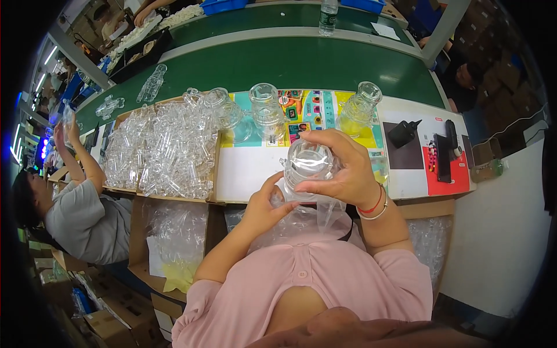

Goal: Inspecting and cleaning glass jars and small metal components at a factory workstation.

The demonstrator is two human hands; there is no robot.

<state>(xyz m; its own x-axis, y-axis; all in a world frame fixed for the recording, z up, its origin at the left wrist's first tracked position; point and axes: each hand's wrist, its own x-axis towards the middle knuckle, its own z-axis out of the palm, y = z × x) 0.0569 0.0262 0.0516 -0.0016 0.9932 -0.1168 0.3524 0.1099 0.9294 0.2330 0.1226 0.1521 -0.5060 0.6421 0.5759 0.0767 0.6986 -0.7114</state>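
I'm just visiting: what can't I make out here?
In the head view:
Clear vessel: its right side, covered by the right hand.
Plastic water bottle: its top, cut off by the upper edge.
Cardboard box: its bottom, hidden under heaped clear plastic pieces.

Green workbench (pixel 232 64), co-worker (pixel 81 217) and heaped clear parts (pixel 165 151) suggest a factory workshop.

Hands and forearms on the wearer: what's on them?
Left hand and right hand: no gloves. Right wrist has a thin red cord bracelet and a pale, slim round bangle; none visible on the left. Loose pale-pink fabric sleeves end around the elbows. No cables visible.
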